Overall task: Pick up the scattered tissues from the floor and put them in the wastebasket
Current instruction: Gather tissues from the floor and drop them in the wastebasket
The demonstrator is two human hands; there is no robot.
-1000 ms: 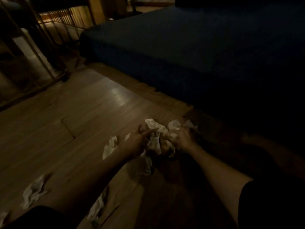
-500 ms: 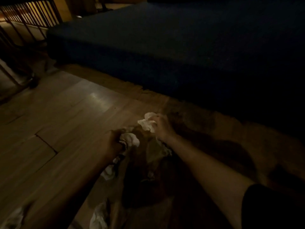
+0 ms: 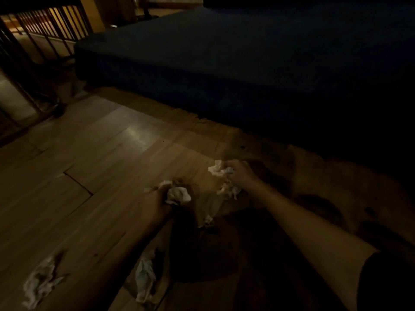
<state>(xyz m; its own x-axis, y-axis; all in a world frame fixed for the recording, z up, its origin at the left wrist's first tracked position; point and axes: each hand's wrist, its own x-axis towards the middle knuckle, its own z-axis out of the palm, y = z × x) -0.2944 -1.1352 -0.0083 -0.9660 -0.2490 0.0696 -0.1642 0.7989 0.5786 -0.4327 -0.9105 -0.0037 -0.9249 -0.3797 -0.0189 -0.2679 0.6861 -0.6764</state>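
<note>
The room is dim. My left hand (image 3: 160,196) is down at the wooden floor, closed around a crumpled white tissue (image 3: 178,195). My right hand (image 3: 239,172) is a little farther off, gripping another crumpled tissue (image 3: 216,170), with more tissue bunched under its wrist (image 3: 228,189). A small scrap of tissue (image 3: 207,219) lies between my forearms. Two more tissues lie loose on the floor near me: one (image 3: 144,279) under my left forearm and one (image 3: 39,282) at the lower left. No wastebasket is in view.
A low dark blue mattress (image 3: 247,63) fills the far and right side, its edge close behind my right hand. A railing of dark bars (image 3: 45,32) stands at the upper left. Wooden floorboards (image 3: 78,176) stretch to the left.
My hands have separated, each now with its own tissue; the right hand moved away toward the mattress. The view swung left then back right.
</note>
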